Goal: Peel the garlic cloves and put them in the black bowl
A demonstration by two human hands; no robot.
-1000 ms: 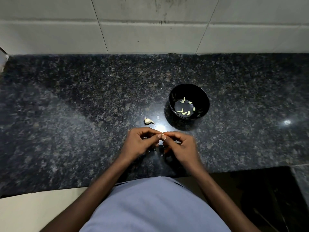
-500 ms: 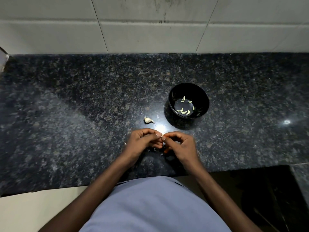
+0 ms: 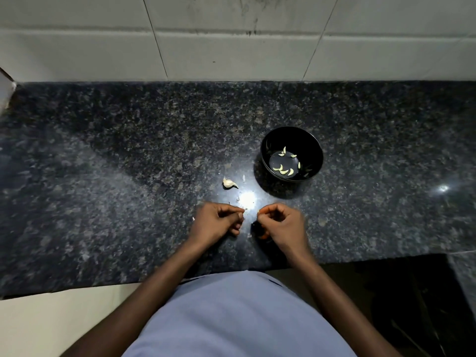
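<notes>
While both fists sit curled just above the counter [image 3: 103, 176], apart from each other, step in hand reads as mid-peel or just-finished peel of one clove. Left hand [image 3: 216, 222]: fingers curled, thumb and forefinger pinched at the tip, maybe on a pale scrap; too small to tell whether skin or clove. Right hand [image 3: 280, 225]: fingers curled in, blurred, contents hidden; cannot tell what it holds, if anything. Small gap between the two hands, not touching.

Bowl [image 3: 268, 161]: black, upright, beyond and slightly right of the right hand, well within reach. Peeled cloves [image 3: 283, 171] lying on its bottom, about seven. Unpeeled clove [image 3: 229, 183] on the counter just left of the bowl, beyond the left hand, untouched. Skin flakes [image 3: 243, 178] scattered near it and around the bright glare spot.

Progress guess: most done, one whole clove left on the counter plus whichever piece is in hand.

Next move likely calls for: checking the pinched bit, dropping skin on the counter, carrying any bare clove forward and right over the rim, releasing inside. Then reaching for the last clove. Risk: tiny clove slipping, or skin landing in the bowl.
</notes>
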